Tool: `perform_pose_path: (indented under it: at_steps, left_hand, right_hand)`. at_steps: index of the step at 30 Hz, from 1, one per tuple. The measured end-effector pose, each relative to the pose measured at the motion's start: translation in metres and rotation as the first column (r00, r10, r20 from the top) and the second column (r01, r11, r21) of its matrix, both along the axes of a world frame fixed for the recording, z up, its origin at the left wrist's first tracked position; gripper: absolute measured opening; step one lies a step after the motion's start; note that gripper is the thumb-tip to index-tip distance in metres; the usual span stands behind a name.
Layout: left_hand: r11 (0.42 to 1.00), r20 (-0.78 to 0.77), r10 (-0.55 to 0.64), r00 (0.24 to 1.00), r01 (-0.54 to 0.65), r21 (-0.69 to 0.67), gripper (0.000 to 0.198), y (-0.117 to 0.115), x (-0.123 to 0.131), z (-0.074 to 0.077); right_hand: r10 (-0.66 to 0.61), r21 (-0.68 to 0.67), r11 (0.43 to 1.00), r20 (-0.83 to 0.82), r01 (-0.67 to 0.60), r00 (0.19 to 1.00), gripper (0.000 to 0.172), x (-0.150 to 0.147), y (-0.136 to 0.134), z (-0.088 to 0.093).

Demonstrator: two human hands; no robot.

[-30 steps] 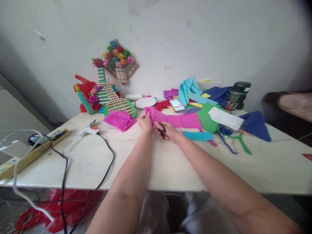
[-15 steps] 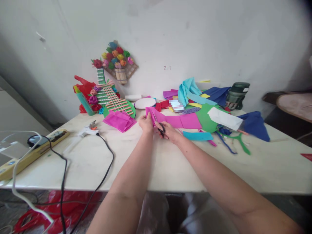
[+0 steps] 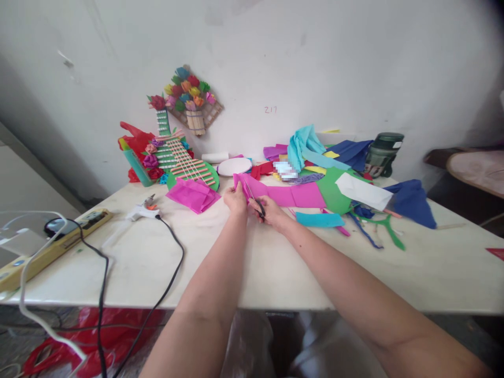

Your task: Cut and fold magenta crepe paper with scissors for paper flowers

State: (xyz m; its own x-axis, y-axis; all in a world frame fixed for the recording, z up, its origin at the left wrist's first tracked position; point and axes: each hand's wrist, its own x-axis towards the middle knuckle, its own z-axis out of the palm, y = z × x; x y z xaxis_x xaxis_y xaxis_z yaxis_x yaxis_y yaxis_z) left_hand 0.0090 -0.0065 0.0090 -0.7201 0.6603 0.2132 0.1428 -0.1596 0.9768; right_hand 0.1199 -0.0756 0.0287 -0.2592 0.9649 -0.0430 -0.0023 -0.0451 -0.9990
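Note:
A long strip of pink paper [image 3: 287, 195] lies across the middle of the white table [image 3: 275, 262]. My left hand [image 3: 235, 200] pinches the strip's left end. My right hand [image 3: 271, 212] is closed on a pair of black-handled scissors [image 3: 255, 201], whose blades reach up into the pink paper right beside my left fingers. The two hands almost touch.
A folded pink sheet [image 3: 193, 195] and a paper guitar craft [image 3: 185, 163] lie at the left. A glue gun [image 3: 142, 211] with a black cord and a power strip [image 3: 55, 241] sit further left. Coloured paper scraps [image 3: 334, 173] and a dark green jar [image 3: 381, 154] fill the right.
The scissors have moved a little up and forward into the pink paper. My left hand keeps its hold on the strip's end.

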Motion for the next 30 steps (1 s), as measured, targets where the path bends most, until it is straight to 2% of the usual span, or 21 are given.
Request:
perform_pose_path:
  at_steps: [9,17,22,30]
  left_hand:
    - [1.000,-0.008,-0.017,1.000,0.017,0.005,0.027,-0.002,0.001,0.003]
    - [0.999,0.004,-0.047,0.999,0.047,0.014,0.028,-0.005,0.006,0.005]
    - [0.996,0.027,-0.078,0.997,0.077,0.034,0.028,-0.010,0.011,0.008]
    - [0.996,-0.012,-0.084,0.996,0.084,0.003,0.028,-0.011,0.013,0.009]
  right_hand:
    - [0.017,-0.023,1.000,-0.031,-0.018,0.999,0.027,0.001,-0.005,0.006]
    - [0.021,-0.019,1.000,-0.070,-0.022,0.997,0.063,0.006,-0.002,0.005]
    - [0.053,0.029,0.998,-0.080,-0.051,0.995,0.082,0.010,0.002,0.001]
    - [0.078,0.045,0.996,-0.129,-0.073,0.988,0.089,0.010,0.006,-0.005]
